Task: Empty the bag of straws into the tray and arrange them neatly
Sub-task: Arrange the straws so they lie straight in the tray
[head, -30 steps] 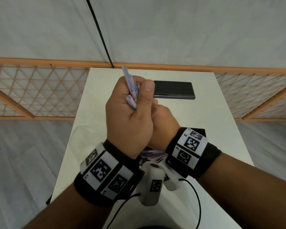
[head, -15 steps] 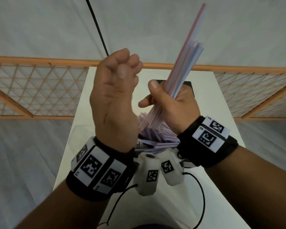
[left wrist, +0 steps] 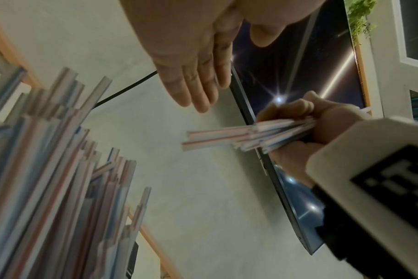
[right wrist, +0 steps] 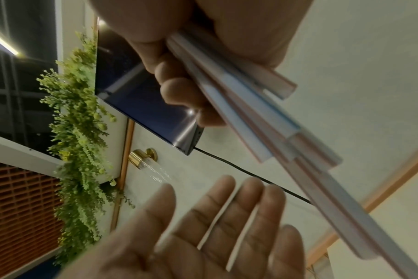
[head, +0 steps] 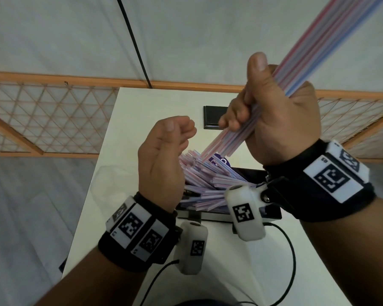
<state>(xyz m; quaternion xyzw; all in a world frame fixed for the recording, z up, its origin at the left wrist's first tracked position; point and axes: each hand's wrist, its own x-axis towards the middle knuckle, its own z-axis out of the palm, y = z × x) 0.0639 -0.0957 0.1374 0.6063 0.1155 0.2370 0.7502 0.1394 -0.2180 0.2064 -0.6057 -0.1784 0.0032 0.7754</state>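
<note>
My right hand (head: 263,120) grips a bundle of red- and blue-striped straws (head: 314,62), lifted high and slanting up to the right; its lower ends (head: 219,144) hang over the pile. Seen from the left wrist, the same bundle (left wrist: 227,137) sticks out of my right hand (left wrist: 322,128). My left hand (head: 168,149) hovers empty to the left of the pile, fingers relaxed, as the right wrist view shows (right wrist: 222,222). Many loose straws (head: 206,184) lie fanned in the black tray (head: 272,215), with a purple-printed piece of the bag (head: 220,162) among them.
The tray sits mid-table on a white table (head: 146,120). A flat black object (head: 210,118) lies near the far edge. Wrist-camera cables (head: 290,257) trail over the near side. A wooden lattice fence (head: 49,120) runs behind the table.
My left hand let go of the straws and dropped lower. The right hand rose up and to the right with the bundle, drawing it further clear of the pile.
</note>
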